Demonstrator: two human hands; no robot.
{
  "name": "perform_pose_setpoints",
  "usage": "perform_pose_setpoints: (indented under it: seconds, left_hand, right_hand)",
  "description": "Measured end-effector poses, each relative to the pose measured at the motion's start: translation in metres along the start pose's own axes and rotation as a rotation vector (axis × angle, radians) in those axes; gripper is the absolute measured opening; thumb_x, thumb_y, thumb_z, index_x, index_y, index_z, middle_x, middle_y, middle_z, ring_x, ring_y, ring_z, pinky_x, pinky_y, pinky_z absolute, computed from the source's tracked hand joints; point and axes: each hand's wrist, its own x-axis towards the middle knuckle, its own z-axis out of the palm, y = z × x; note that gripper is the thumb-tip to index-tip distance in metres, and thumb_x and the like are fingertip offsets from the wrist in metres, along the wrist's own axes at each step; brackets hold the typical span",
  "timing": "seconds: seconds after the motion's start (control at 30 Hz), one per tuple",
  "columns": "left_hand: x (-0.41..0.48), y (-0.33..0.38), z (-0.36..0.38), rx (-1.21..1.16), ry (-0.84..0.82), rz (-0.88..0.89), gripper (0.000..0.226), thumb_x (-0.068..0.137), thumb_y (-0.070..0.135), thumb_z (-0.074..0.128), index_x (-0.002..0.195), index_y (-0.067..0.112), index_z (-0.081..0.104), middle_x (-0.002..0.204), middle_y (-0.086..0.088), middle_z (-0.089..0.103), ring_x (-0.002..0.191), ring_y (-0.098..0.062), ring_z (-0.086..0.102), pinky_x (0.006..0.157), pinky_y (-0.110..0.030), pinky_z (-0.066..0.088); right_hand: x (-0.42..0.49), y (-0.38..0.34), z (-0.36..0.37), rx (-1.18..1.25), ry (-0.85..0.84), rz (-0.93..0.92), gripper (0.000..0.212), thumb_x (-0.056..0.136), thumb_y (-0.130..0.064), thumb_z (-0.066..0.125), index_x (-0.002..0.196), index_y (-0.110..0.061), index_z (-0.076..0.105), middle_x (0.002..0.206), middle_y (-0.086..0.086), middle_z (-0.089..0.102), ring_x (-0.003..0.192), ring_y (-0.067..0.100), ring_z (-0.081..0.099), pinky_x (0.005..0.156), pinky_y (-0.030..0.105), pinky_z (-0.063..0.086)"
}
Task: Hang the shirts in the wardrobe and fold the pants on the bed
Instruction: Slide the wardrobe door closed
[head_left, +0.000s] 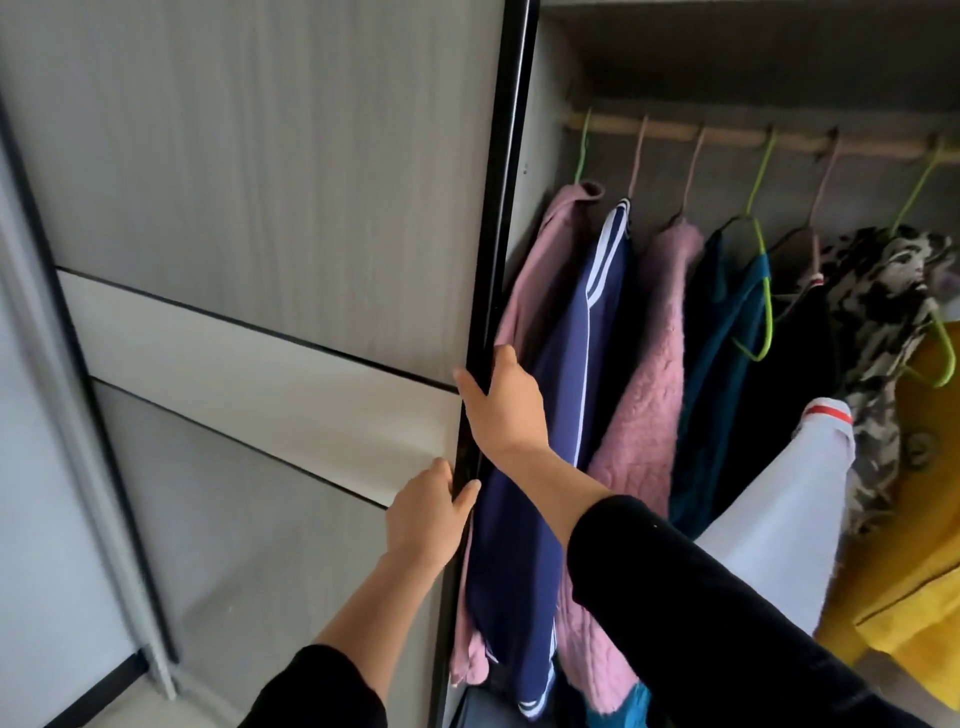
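- Wardrobe (779, 62) stands open on its right side, and its grey sliding door (260, 208) covers the left.
- Both hands are on the black door edge (498, 234), one above the other.
- The right hand (501, 402) is the upper one. Its thumb lies on the door's front and its fingers curl round the edge out of sight, so it grips.
- The left hand (428, 517) is just below. Its fingers are bent against the front of the edge and the thumb hooks round the inner side, a narrow grip on the door edge.
- Both forearms are bare up to black sleeves (701, 613).
- A wooden rail (737, 136) runs across the top of the open part.
- Clothes hang from the rail on green hangers (758, 176) and pink ones.
- From the door rightward they are:
  - a pink top (540, 270)
  - a navy jacket (545, 415) with white stripes, touching the right wrist
  - a fluffy pink knit (654, 364)
  - a teal garment (722, 353)
  - a black garment (795, 364)
  - a black-and-white print piece (878, 291)
- A white garment (789, 519) with a red band hangs lower, in front of the black one.
- A yellow coat (914, 571) is at the far right.
- Which of these are shirts cannot be told for all of them.
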Motion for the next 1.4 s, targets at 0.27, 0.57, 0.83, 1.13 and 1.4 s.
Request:
perform_pose_setpoints:
  seconds: [0.27,0.57,0.83,1.13,1.4]
  left_hand:
    - [-0.004,0.005,0.005,0.081,0.030,0.095,0.030,0.094,0.044,0.047,0.078,0.020,0.038,0.068,0.007,0.052,0.068,-0.019,0.055,0.059,-0.028,0.034]
    - [-0.045,0.062,0.030,0.023,0.040,0.116,0.034,0.092,0.043,0.052,0.073,0.020,0.036,0.060,0.007,0.049,0.060,-0.017,0.047,0.056,-0.029,0.034]
    - [-0.103,0.152,0.061,0.012,0.007,0.165,0.035,0.090,0.042,0.054,0.073,0.017,0.037,0.065,0.003,0.053,0.065,-0.021,0.052,0.056,-0.029,0.035]
    - [-0.171,0.249,0.110,0.105,-0.035,0.276,0.036,0.093,0.047,0.046,0.073,0.017,0.039,0.071,0.000,0.059,0.070,-0.025,0.059,0.055,-0.030,0.035]
    - [-0.229,0.340,0.148,0.162,-0.126,0.460,0.036,0.097,0.049,0.037,0.079,0.019,0.041,0.074,0.004,0.057,0.072,-0.018,0.059,0.056,-0.026,0.035]
  right_hand:
    - [0.002,0.012,-0.016,-0.029,-0.038,-0.101,0.034,0.094,-0.034,0.055,0.107,-0.003,0.047,0.090,0.011,0.063,0.076,0.028,0.059,0.058,0.032,0.042]
    - [-0.028,0.045,-0.077,-0.065,-0.033,-0.081,0.026,0.095,-0.033,0.053,0.092,-0.012,0.038,0.081,0.004,0.052,0.068,0.023,0.050,0.057,0.029,0.033]
    - [-0.064,0.097,-0.164,-0.136,0.010,-0.060,0.037,0.096,-0.033,0.052,0.115,-0.002,0.046,0.095,0.013,0.061,0.086,0.031,0.060,0.063,0.030,0.036]
    - [-0.108,0.163,-0.270,-0.188,0.084,-0.008,0.040,0.094,-0.035,0.055,0.121,-0.006,0.047,0.080,0.003,0.056,0.062,0.015,0.053,0.049,0.023,0.036]
    - [-0.156,0.215,-0.372,-0.289,0.112,0.097,0.038,0.095,-0.038,0.053,0.121,-0.010,0.049,0.080,0.000,0.057,0.080,0.025,0.062,0.062,0.033,0.051]
